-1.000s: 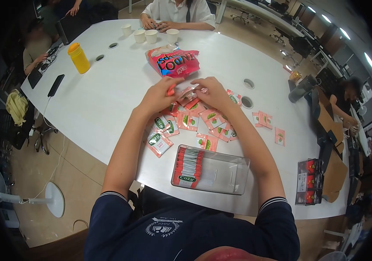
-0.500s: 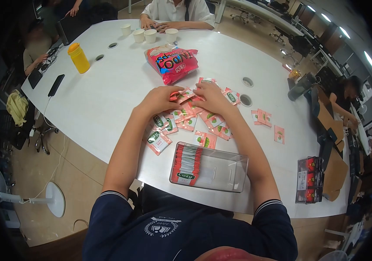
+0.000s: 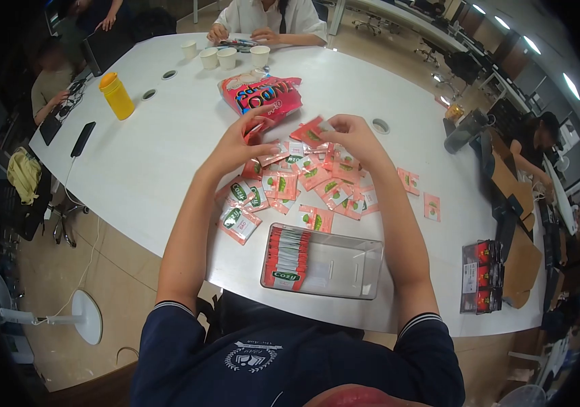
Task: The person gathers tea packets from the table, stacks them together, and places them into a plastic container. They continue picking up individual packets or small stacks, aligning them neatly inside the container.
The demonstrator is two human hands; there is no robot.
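My left hand (image 3: 234, 146) is curved around a red sachet (image 3: 256, 129), with thumb and fingers on either side of it. Pinched between the thumb and fingers of my right hand (image 3: 356, 138) is another red-and-white sachet (image 3: 310, 131), raised over the pile. Loose sachets (image 3: 280, 183) with green labels and a green picture lie overlapping below both hands. Closer to me, a clear plastic box (image 3: 347, 268) holds a row of upright sachets (image 3: 286, 258) packed against its left end; the right part shows bare bottom.
A pink snack bag (image 3: 263, 93) lies just beyond my hands. Several paper cups (image 3: 227, 58) stand near a person in white across the table. A yellow bottle (image 3: 117, 97) and black phone (image 3: 83, 139) are left; a clear case with red items (image 3: 482, 278) is right.
Both hands have risen from the pile and moved slightly apart. My right hand has picked up a sachet; my left has lifted a red one. The person opposite has raised their hands.
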